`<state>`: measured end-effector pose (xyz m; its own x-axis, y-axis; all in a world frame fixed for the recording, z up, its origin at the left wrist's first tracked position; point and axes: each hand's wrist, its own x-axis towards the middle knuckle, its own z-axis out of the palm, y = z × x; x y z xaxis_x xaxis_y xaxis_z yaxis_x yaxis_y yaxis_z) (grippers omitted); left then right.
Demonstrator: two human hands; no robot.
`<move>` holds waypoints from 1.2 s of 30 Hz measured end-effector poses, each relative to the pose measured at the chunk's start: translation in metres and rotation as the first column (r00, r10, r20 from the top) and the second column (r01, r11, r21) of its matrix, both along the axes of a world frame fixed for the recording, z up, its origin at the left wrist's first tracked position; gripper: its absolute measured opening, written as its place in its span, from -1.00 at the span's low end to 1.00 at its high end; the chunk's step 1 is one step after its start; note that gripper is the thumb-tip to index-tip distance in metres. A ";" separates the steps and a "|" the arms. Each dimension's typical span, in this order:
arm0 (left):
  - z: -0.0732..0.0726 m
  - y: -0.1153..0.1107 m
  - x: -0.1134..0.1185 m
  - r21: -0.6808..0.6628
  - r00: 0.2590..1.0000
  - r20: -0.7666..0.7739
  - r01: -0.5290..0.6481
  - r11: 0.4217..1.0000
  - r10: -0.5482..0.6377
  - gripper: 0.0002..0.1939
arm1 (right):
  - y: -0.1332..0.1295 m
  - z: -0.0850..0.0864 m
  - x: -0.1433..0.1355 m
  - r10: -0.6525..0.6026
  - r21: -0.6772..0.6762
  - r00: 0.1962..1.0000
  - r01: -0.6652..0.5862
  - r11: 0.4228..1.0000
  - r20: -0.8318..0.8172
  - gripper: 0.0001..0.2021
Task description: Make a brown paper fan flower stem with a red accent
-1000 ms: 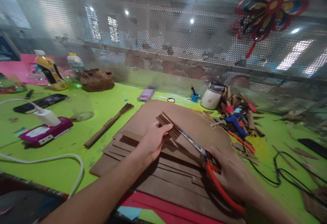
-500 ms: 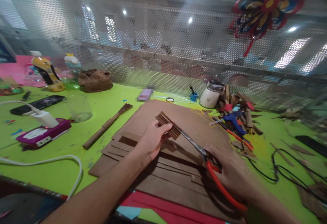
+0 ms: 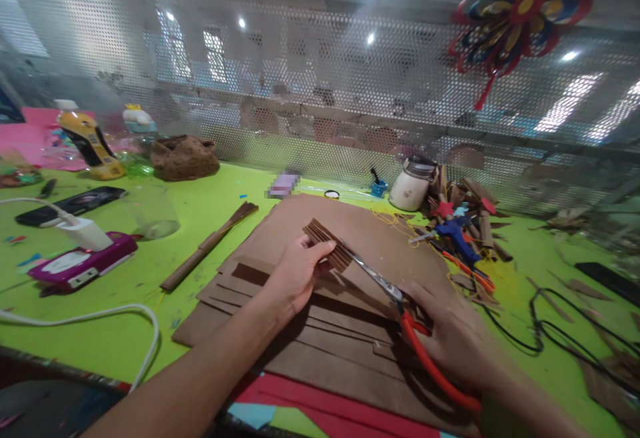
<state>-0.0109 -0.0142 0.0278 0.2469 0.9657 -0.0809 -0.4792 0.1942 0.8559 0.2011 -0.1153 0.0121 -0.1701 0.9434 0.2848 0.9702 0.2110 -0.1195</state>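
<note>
Between thumb and fingers, my left hand (image 3: 300, 265) pinches a small pleated piece of brown paper (image 3: 340, 258). My right hand (image 3: 445, 325) grips scissors (image 3: 385, 285) with red-orange handles. Their blades point up and left, with the tips at the right edge of the pleated paper; whether they cut into it I cannot tell. Beneath both hands lie stacked sheets of brown paper (image 3: 300, 215), with several long strips on top nearer me. Red paper (image 3: 295, 408) shows from under the stack at the front edge.
To the left lie a tied bundle of brown paper (image 3: 210, 245), a clear cup (image 3: 155, 215), a purple power strip (image 3: 83, 261) and a phone (image 3: 70, 205). On the right are a blue glue gun (image 3: 457, 235), a white jar (image 3: 410, 188), brown scraps and a black cable (image 3: 537, 318).
My hands and the scissors hold nearly the same place, with the scissor handles shifted very slightly. The whole view has drifted a little.
</note>
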 end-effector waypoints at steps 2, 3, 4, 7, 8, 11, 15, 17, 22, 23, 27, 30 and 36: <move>0.000 0.000 0.000 0.000 1.000 -0.003 0.005 1.000 -0.005 -0.82 | 0.000 0.000 0.000 -0.006 0.010 1.000 0.006 1.000 -0.001 -0.73; 0.000 0.000 -0.001 -0.001 1.000 -0.006 0.008 1.000 -0.008 -0.81 | -0.001 0.000 -0.001 -0.004 0.012 1.000 0.004 1.000 0.000 -0.74; 0.000 0.000 -0.001 -0.001 1.000 -0.009 0.010 1.000 -0.010 -0.81 | -0.001 0.001 -0.001 0.003 0.012 1.000 -0.003 1.000 0.004 -0.74; 0.001 0.000 -0.001 -0.007 1.000 -0.012 0.013 1.000 -0.013 -0.82 | -0.002 0.003 -0.002 0.028 0.007 0.999 -0.028 1.000 0.019 -0.77; 0.001 0.000 -0.001 -0.014 1.000 -0.011 0.009 1.000 -0.010 -0.82 | -0.002 0.004 -0.003 0.032 0.008 0.999 -0.032 0.999 0.020 -0.78; 0.002 -0.001 -0.001 -0.035 1.000 -0.005 -0.001 0.999 0.000 -0.85 | -0.002 0.004 -0.002 0.035 0.013 0.999 -0.035 0.999 0.011 -0.81; 0.002 -0.001 -0.001 -0.035 1.000 0.007 0.004 0.999 -0.004 -0.87 | -0.003 0.002 -0.002 0.034 0.005 0.999 -0.034 0.999 0.004 -0.80; 0.002 0.000 -0.001 -0.037 1.000 0.014 0.010 0.999 -0.010 -0.88 | -0.003 0.002 -0.002 0.034 -0.001 0.999 -0.034 0.999 -0.002 -0.80; 0.000 0.001 -0.002 -0.047 1.000 -0.004 0.022 0.999 -0.023 -0.87 | -0.003 0.004 -0.002 0.037 -0.021 0.999 -0.037 0.999 -0.025 -0.80; 0.001 0.001 -0.002 -0.046 1.000 -0.014 0.027 0.999 -0.027 -0.87 | -0.003 0.004 -0.002 0.028 -0.036 0.999 -0.029 0.999 -0.026 -0.80; 0.003 -0.001 -0.001 -0.039 0.998 -0.044 0.047 0.998 -0.048 -0.89 | -0.002 0.005 -0.001 -0.001 -0.108 1.000 0.000 0.994 -0.008 -0.81; 0.004 -0.003 0.000 -0.050 0.997 -0.054 0.058 0.997 -0.061 -0.91 | -0.001 0.003 -0.001 -0.003 -0.104 1.000 0.004 0.995 0.012 -0.80; 0.001 -0.004 0.002 -0.033 0.997 -0.021 0.072 0.997 -0.073 -0.86 | -0.001 0.001 -0.004 -0.025 -0.095 0.999 0.030 0.995 0.045 -0.75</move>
<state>-0.0090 -0.0180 0.0285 0.3143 0.9420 -0.1178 -0.4438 0.2554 0.8589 0.1970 -0.1166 0.0131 -0.1542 0.9704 0.1858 0.9802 0.1739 -0.0949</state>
